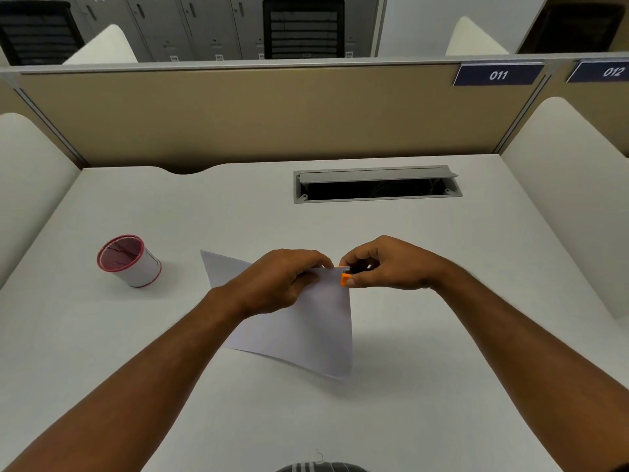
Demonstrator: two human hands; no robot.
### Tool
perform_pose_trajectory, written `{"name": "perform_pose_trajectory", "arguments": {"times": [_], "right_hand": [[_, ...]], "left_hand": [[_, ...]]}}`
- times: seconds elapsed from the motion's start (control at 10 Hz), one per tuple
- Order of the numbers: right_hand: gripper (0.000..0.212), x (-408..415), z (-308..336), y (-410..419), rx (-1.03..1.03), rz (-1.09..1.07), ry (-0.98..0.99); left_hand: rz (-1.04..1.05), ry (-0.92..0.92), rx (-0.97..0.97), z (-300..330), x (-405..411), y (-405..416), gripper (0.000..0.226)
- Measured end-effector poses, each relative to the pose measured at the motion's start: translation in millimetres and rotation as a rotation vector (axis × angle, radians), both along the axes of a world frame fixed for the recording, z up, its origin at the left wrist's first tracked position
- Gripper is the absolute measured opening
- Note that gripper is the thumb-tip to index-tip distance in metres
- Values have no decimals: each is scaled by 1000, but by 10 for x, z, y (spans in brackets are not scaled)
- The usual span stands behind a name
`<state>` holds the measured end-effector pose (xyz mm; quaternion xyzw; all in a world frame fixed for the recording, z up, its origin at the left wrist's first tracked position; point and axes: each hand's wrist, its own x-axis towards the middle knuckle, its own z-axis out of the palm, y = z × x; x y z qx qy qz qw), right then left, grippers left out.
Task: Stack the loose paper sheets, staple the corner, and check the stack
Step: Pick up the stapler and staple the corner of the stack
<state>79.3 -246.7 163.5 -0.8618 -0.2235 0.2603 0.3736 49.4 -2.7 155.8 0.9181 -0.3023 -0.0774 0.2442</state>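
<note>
The paper sheets (299,332) look thin, smooth and matt white. The small stapler (345,278) shows glossy orange plastic with a dark part beside it. The desk (238,212) top is a smooth, matt pale laminate. The cable tray (376,183) at the far side looks like brushed grey metal. The cup (131,262) at the left seems paper, with a red rim

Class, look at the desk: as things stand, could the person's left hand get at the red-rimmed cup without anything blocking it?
Probably yes, but not freely. The cup stands on bare desk to the left of the left hand, with nothing between them. However, that hand is holding the paper stack at the stapler, so it would have to let go first.
</note>
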Motion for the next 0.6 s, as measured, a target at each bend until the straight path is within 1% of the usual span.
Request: {"name": "perform_pose_trajectory", "arguments": {"times": [0.6], "right_hand": [[28,-2,37,16,-1,3,-6]], "left_hand": [[0,0,3,6,16,0,28]]}}
